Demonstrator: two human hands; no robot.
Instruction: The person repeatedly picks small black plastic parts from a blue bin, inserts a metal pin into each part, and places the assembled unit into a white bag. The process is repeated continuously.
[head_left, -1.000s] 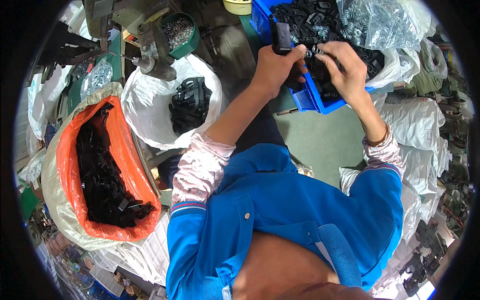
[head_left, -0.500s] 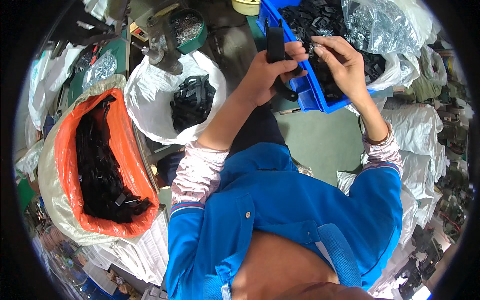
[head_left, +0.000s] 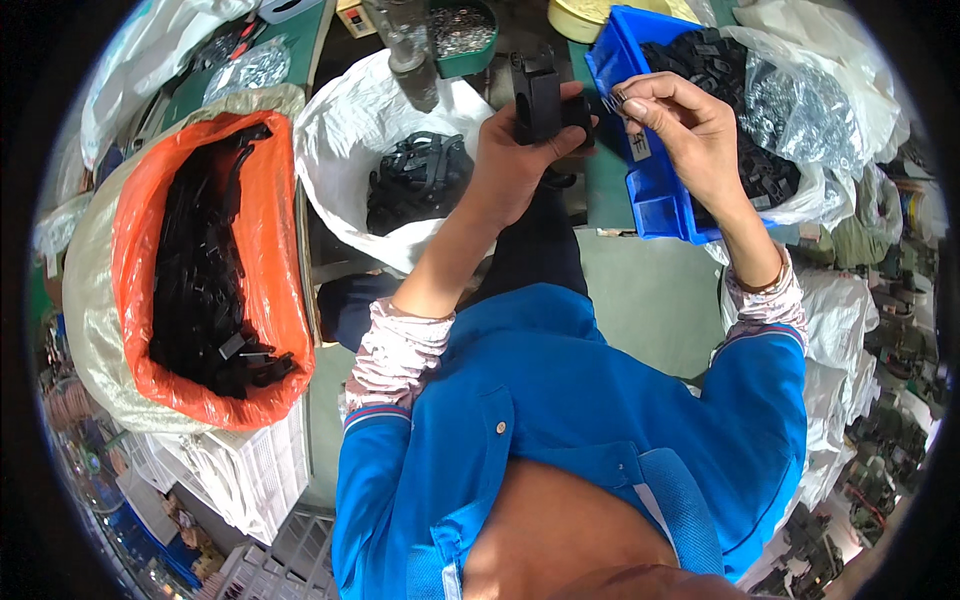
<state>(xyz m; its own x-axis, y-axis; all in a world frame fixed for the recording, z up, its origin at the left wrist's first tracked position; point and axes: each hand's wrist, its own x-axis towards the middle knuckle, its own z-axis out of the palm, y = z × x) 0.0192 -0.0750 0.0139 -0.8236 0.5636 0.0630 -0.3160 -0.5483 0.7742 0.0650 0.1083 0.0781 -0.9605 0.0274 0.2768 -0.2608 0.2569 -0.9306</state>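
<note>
In my left hand (head_left: 508,160) is a black plastic part (head_left: 540,100), gripped upright with the thumb across its lower end. My right hand (head_left: 690,125) pinches a small metal spring (head_left: 614,100) between thumb and fingertips, a short gap to the right of the black part. Beneath and beyond the right hand stands a blue bin (head_left: 668,205). Small black plastic pieces (head_left: 705,65) fill it, and a clear bag of shiny metal pieces (head_left: 800,110) lies on top of them.
A white-lined container (head_left: 330,120) with black parts stands left of my left hand. Further left is a large orange-lined sack (head_left: 270,200) of black parts. At the back are a green bowl (head_left: 465,60) of small metal pieces and a press-like machine (head_left: 405,50).
My left hand has moved a little left, turning the black part. The right hand stays over the bin's near side, the metal spring now plainer between its fingertips. My view has shifted slightly.
</note>
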